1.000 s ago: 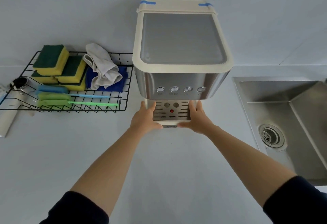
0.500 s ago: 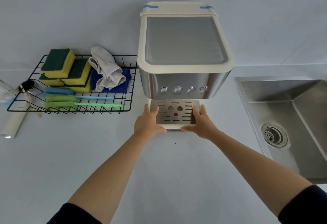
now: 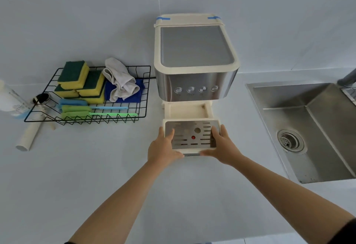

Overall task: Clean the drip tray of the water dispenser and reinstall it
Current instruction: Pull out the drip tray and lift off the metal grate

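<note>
Removal step: left hand [image 3: 163, 151] and right hand [image 3: 223, 147], grip closed on drip tray [image 3: 192, 138] sides. The tray is out of the water dispenser [image 3: 196, 82] slot, just in front. Next, likely: carry level to sink [image 3: 327, 124].

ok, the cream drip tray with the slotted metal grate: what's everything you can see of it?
Shallow rectangular cream plastic drip tray topped by a slotted steel-looking grate with round holes and a red dot. Roughly level, fully out of the water dispenser's empty bay, just in front. The left hand grips its left side, the right hand its right, thumbs at the front edge. Lifted or on the counter: can't tell.
</note>
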`<state>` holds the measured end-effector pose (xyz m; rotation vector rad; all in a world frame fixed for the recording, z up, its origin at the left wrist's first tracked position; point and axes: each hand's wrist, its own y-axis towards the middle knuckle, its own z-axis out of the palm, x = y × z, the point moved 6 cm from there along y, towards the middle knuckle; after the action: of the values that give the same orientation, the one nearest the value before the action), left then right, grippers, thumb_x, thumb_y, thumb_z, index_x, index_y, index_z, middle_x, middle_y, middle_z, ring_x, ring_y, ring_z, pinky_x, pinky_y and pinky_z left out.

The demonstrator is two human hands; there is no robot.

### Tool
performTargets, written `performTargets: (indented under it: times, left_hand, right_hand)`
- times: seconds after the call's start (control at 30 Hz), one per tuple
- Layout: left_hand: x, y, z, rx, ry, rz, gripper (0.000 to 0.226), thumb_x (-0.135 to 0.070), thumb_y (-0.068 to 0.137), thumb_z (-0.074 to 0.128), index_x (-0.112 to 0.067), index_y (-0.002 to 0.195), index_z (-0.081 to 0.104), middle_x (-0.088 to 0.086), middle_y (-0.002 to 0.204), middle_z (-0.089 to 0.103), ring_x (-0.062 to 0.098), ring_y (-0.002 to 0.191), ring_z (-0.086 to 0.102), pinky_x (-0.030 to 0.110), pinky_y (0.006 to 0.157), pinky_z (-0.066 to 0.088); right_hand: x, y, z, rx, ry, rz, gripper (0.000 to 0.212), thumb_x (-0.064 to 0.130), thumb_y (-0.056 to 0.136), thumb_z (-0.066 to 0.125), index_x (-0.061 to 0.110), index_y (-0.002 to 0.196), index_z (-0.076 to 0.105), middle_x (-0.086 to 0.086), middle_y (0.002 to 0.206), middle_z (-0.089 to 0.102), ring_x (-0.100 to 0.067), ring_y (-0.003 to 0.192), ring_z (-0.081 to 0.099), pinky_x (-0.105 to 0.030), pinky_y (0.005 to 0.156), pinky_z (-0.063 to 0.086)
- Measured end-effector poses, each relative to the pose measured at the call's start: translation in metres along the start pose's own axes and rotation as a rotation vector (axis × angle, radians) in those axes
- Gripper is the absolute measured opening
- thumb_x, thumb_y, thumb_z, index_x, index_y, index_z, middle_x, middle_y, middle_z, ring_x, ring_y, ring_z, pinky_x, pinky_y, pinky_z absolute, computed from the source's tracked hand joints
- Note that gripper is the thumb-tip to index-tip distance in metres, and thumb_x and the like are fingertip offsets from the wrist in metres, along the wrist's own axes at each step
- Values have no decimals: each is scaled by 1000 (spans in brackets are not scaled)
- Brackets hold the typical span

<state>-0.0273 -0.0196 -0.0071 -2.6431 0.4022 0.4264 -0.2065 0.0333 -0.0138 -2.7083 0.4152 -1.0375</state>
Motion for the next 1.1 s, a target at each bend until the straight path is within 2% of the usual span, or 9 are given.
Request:
performTargets:
  times: [0.3, 0.63, 0.8, 0.97, 1.1]
  left_hand:
    - [3, -39, 23, 34, -7, -3, 97, -46, 73, 71, -25, 149, 14, 6, 159, 2, 29, 129, 45, 33, 101, 41]
    - [-8, -82, 58, 4, -66, -55, 100, -46, 69, 73, -25, 148, 16, 6, 157, 10, 29, 124, 48, 35, 100, 44]
    - [-22, -103, 76, 20, -83, -75, 99, -45, 71, 73, -25, 149, 14, 7, 159, 1, 30, 133, 39, 35, 106, 36]
    - [-26, -114, 86, 36, -91, -94, 98, -42, 73, 72, -25, 149, 12, 7, 159, -2, 30, 136, 36, 35, 106, 36]
    - [-25, -118, 87, 46, -107, -98, 97, -39, 75, 71, -23, 149, 11, 8, 159, -6, 29, 138, 32, 34, 107, 34]
  right_hand:
    - [-13, -46, 18, -12, 64, 32, 81, 31, 69, 79, 15, 132, 31, 3, 119, 29, -14, 108, 43, -29, 95, 50]
    - [-36, -85, 20, 20, 47, -25, 83, 29, 67, 80, 15, 132, 31, 1, 121, 30, -16, 111, 43, -33, 95, 52]
    - [-53, -105, 18, 36, 2, -37, 82, 30, 67, 80, 16, 131, 31, 0, 122, 29, -17, 112, 42, -35, 95, 52]
    - [-62, -113, 24, 70, -40, -28, 84, 35, 67, 79, 17, 133, 30, -6, 134, 26, -23, 120, 41, -41, 98, 49]
    - [-64, -115, 30, 90, -114, -21, 95, 42, 70, 75, 19, 141, 18, -14, 148, 12, -30, 133, 31, -45, 103, 44]
